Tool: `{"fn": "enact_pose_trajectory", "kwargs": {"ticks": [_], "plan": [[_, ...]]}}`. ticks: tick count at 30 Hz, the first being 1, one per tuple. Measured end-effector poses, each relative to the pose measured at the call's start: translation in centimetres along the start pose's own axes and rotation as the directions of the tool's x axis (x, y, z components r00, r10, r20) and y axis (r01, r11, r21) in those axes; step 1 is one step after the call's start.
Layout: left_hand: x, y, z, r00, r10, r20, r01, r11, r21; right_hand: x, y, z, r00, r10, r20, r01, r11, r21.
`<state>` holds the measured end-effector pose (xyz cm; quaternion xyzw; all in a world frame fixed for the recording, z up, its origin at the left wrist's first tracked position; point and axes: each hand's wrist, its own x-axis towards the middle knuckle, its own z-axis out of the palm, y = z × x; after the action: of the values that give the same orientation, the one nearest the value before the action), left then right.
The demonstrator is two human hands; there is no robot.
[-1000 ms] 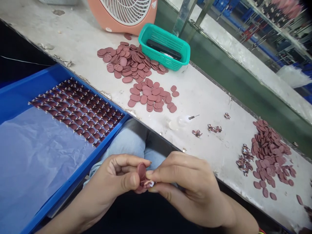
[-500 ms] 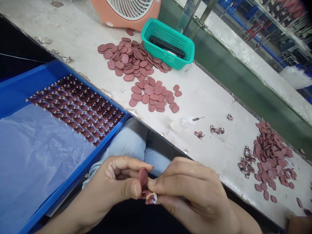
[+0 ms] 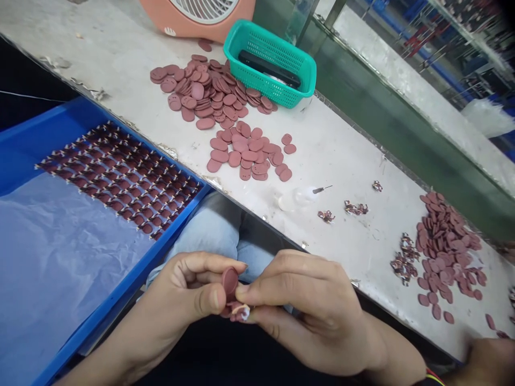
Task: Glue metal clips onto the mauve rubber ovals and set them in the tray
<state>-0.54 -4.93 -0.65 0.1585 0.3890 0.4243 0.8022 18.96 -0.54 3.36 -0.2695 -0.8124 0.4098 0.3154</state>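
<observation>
Between the thumb and fingers of my left hand (image 3: 189, 292) is a reddish-brown oval disc (image 3: 230, 282), tilted up. My right hand (image 3: 309, 311) pinches a small reddish-brown figure piece (image 3: 240, 312) with white and yellowish parts, held against the disc's lower end. The fingertips of both hands nearly meet there, over my lap. Whether the two parts are joined I cannot tell. A translucent bottle with a needle tip (image 3: 295, 198) lies on the bench beyond my hands. Small figure pieces (image 3: 356, 208) lie to its right.
Loose oval discs (image 3: 197, 91) lie heaped by a green basket (image 3: 269, 88) holding a dark object. An orange fan (image 3: 193, 24) stands behind. More discs (image 3: 446, 252) and figure pieces (image 3: 405, 260) lie right. A blue tray (image 3: 177, 225) holds rows of assembled pieces. Another person's blurred hand (image 3: 491, 359) shows at lower right.
Both hands have shifted slightly left and up in view with the disc and figure piece. The disc now shows more of its face. At lower right the other person's hand reaches further in.
</observation>
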Motion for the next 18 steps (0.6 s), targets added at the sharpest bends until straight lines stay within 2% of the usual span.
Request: {"fn": "enact_pose_trajectory", "kwargs": {"ticks": [7,12,18], "plan": [[0.1,-0.4,0.0,1.0,0.008,-0.023,-0.008,1.0,-0.009,-0.1,0.3,0.0,1.0,-0.011,-0.022,0.011,1.0,0.022],[0.5,-0.6,-0.5,0.996,0.021,-0.087,-0.023,1.0,-0.021,0.5,0.9,0.3,0.999,-0.016,-0.051,0.018,1.0,0.023],[0.8,-0.5,-1.2,0.995,-0.013,-0.103,0.01,0.999,-0.034,1.3,1.4,0.9,1.0,0.01,-0.019,-0.009,0.998,0.061]]}}
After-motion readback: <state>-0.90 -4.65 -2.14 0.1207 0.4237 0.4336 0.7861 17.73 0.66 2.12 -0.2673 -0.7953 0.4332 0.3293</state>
